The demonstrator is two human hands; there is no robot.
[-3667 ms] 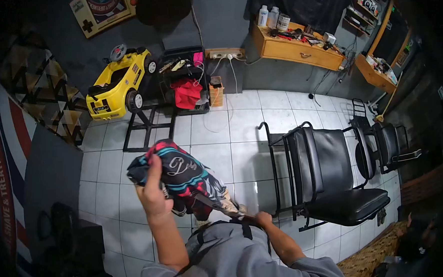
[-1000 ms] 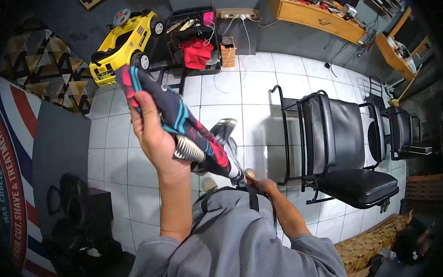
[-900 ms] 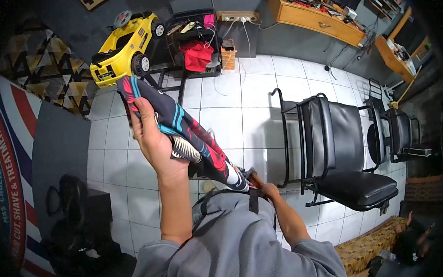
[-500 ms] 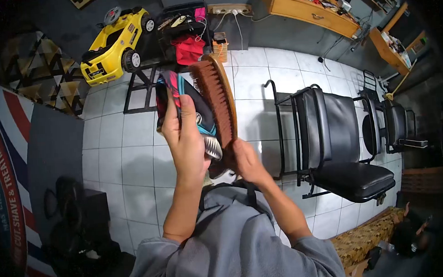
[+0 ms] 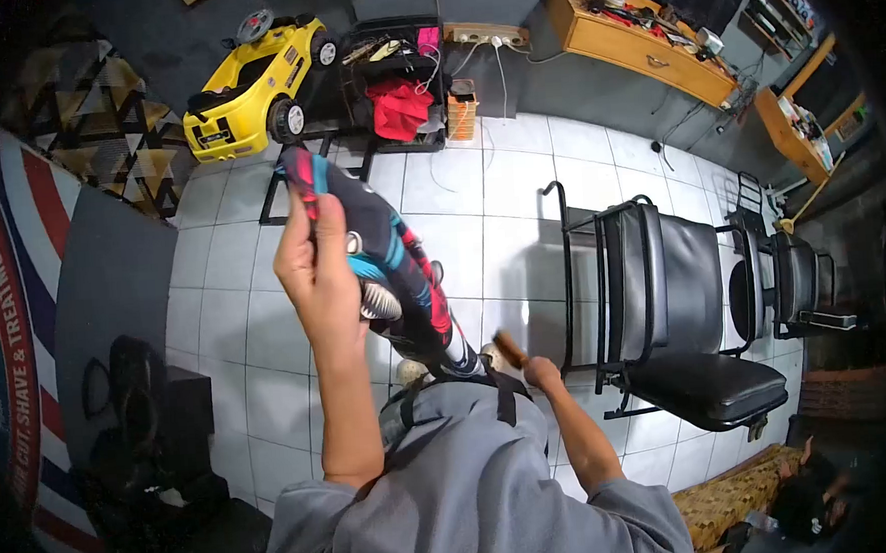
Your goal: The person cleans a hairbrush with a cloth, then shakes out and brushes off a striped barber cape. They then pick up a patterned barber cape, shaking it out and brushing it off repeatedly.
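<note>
My left hand (image 5: pixel 324 268) is raised at the left of the middle, fingers closed around the upper end of a patterned cloth (image 5: pixel 401 249). It is black with red and turquoise patches and round snaps, and it hangs in a long strip toward my waist. A pale, ribbed piece (image 5: pixel 380 302) shows beside my palm. Lower on the right, by my hip, my right hand (image 5: pixel 541 372) grips a wooden brush (image 5: pixel 510 349). The brush is apart from the cloth, and its bristles are hardly visible from this angle.
Black padded barber chairs (image 5: pixel 664 285) stand on the right. Ahead are a yellow toy car (image 5: pixel 253 91), a black case with red cloth (image 5: pixel 401 108) and a wooden wall counter (image 5: pixel 642 51). A striped barber sign (image 5: pixel 36 348) is at left. A person (image 5: pixel 820 497) is at lower right.
The brush, earlier upright against the cloth, has swung down and right, away from it. My left hand has moved left and up, and the cloth is now stretched out longer.
</note>
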